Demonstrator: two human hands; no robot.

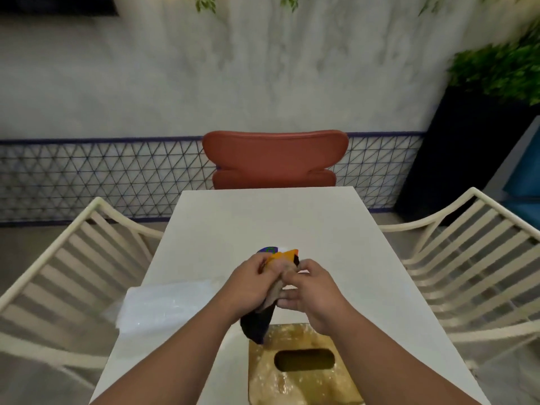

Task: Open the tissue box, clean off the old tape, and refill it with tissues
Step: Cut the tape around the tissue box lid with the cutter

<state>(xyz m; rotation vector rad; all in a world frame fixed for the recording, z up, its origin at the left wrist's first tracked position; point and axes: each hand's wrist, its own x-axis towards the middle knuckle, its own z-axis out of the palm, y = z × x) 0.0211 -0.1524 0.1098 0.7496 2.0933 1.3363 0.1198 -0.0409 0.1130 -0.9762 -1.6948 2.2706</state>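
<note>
Clear crinkled plastic bag (163, 305) lying at left table edge, overhanging; elbow nudge risking drop

Left hand (251, 283) grasping flattened black-orange-purple card piece (263, 323), fingers clenched round upper part, lower end dangling above gold box; whether it belongs to tissue box, cannot tell

Right hand (309, 290) pinching at brownish strip (276, 290), likely old tape; hard tug risking torn card or residue remaining

Gold tissue box with oval slot (304, 361) sitting on white table (263, 217) near front edge, under right forearm; forearm sweep risking knock-off

Gold tissue box (304, 375), slot up
</note>
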